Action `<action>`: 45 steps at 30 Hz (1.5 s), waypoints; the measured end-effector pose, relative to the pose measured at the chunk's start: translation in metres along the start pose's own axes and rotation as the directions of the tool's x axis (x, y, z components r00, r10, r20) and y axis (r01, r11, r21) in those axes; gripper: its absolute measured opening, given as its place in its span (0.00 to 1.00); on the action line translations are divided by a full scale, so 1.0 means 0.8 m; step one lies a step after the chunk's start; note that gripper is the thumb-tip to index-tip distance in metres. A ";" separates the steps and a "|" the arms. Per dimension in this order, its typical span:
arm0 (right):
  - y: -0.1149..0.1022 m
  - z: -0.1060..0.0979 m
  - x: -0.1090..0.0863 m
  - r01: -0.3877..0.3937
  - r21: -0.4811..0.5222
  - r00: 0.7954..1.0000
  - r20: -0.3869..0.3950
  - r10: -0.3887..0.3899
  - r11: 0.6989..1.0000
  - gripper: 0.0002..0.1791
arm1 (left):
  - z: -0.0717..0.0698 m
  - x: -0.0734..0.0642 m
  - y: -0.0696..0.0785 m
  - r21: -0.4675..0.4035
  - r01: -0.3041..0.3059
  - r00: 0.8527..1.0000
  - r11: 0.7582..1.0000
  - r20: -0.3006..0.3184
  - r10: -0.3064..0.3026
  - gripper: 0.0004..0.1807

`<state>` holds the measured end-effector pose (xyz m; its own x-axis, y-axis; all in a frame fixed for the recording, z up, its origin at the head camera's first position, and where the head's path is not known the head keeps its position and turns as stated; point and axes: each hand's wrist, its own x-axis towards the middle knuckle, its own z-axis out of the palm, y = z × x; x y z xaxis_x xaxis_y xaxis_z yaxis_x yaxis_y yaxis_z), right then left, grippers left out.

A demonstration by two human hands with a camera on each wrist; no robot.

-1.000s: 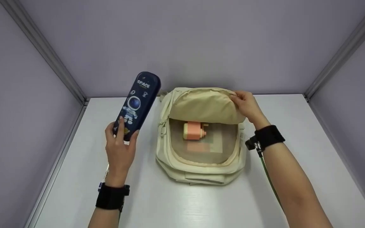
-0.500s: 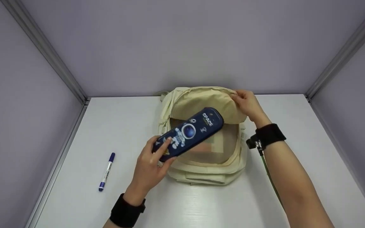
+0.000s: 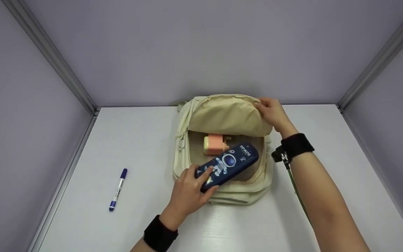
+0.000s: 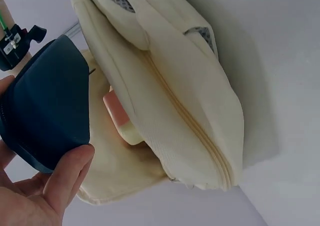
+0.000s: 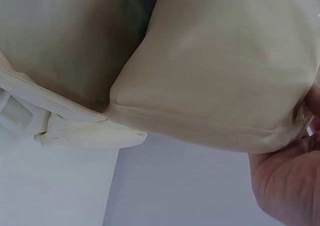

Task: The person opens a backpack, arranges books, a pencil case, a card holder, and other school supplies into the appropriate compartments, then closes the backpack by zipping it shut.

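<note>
A dark blue pencil case point(image 3: 228, 164) with an astronaut and the word SPACE lies slanted over the mouth of a cream backpack point(image 3: 229, 196). My left hand point(image 3: 191, 190) grips its lower left end, fingers on top and thumb along the near side. In the left wrist view the plain end of the pencil case point(image 4: 47, 100) sits between thumb and fingers, beside the bag's opening. My right hand point(image 3: 274, 113) pinches the edge of the backpack's front flap point(image 3: 229, 115) and holds it raised. Inside the bag, an orange and yellow object point(image 3: 215, 144) with a small knob shows partly behind the case.
A marker pen point(image 3: 118, 189) with blue ends lies on the white table point(image 3: 145, 140) left of the backpack. Pale walls point(image 3: 201, 52) stand behind and at both sides. A strap loop sticks out at the bag's back left.
My left hand has carried the pencil case rightward and down from left of the backpack to over its opening, tilting it flatter. The marker has come into view. My right hand stays at the flap.
</note>
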<state>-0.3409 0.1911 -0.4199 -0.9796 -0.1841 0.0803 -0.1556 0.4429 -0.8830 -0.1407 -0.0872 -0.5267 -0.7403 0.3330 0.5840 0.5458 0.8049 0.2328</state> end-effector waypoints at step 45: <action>0.039 0.004 0.016 0.035 -0.031 0.999 -0.032 -0.036 0.999 0.13 | 0.068 0.019 0.056 0.305 -0.186 0.975 0.934 0.178 0.136 0.41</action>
<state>-0.3579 0.1999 -0.4476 -0.9770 -0.1715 0.1271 -0.1938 0.4631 -0.8649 -0.1489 -0.0195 -0.5496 -0.7174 0.5210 0.4625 0.5274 0.8399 -0.1282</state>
